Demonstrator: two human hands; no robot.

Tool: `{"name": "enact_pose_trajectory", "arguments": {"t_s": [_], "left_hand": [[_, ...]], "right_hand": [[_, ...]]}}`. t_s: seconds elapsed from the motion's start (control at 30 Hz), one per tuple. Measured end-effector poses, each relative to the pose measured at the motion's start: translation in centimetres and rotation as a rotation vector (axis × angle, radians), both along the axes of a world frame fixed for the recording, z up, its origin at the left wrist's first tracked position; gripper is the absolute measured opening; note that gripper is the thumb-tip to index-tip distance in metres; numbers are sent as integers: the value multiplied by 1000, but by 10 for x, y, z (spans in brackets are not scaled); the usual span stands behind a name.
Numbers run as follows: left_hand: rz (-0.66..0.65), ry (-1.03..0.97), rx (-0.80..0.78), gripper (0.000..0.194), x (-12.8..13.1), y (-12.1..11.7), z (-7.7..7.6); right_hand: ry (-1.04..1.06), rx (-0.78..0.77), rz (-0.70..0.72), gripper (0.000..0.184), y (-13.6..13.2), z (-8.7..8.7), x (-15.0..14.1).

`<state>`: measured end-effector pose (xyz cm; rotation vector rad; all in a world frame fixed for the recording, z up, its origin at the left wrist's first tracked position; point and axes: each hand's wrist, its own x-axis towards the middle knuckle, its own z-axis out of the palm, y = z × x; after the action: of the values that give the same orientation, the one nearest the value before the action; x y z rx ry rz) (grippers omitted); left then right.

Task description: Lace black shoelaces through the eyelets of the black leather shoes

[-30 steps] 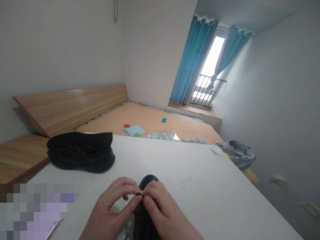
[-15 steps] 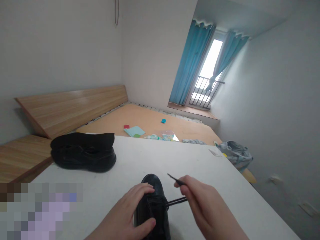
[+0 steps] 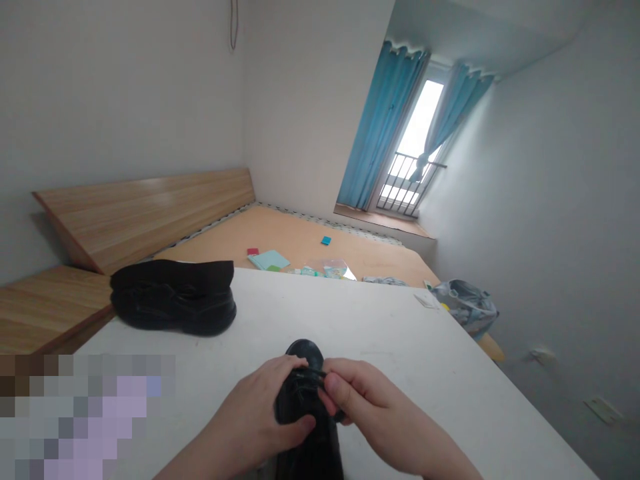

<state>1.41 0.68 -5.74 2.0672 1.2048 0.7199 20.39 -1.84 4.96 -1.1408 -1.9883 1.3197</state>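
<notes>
Shoelace (image 3: 309, 380) partly hidden by right hand (image 3: 375, 407); left hand (image 3: 255, 400) seemingly holds shoe (image 3: 310, 453).

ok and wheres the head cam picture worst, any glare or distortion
head view: wide-angle distortion tilts the walls; the glazed door is blown out white by daylight; the black shoe is underexposed, its laces hard to pick out; a pixelated patch hides the lower left corner

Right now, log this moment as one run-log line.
left hand: holds black shoe | right hand: on its laces | second shoe: on white table
</notes>
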Motion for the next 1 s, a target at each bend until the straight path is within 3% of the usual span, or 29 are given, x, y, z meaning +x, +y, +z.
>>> {"name": "enact_pose_trajectory", "arguments": {"t_s": [0.2,0.37,0.43,0.57,0.7,0.77,0.87,0.9,1.0], "left_hand": [[35,39,-33,65,4,-1,4],[-5,23,-53,44,2,-5,17],[-15,-36,-108,40,-2,-5,21],[-85,-246,-132,5,-6,-5,19],[-121,-290,56,29,-2,-5,9],[-164,-303,63,34,1,-7,6],[-183,-385,-103,19,6,-11,7],[-154,-445,-164,23,7,-11,8],[81,-767,-377,25,6,-6,15]], "right_hand": [[15,-4,41,39,-17,11,-13],[229,-150,-101,44,5,5,-10],[278,-127,-182,40,15,4,-9],[306,-54,-218,30,29,4,-15],[350,-61,-297,26,33,0,-22],[345,-69,-318,25,35,-3,-24],[320,-39,-356,23,39,-7,-22],[319,-20,-382,23,42,-8,-19],[359,11,-480,24,53,-11,-1]]}}
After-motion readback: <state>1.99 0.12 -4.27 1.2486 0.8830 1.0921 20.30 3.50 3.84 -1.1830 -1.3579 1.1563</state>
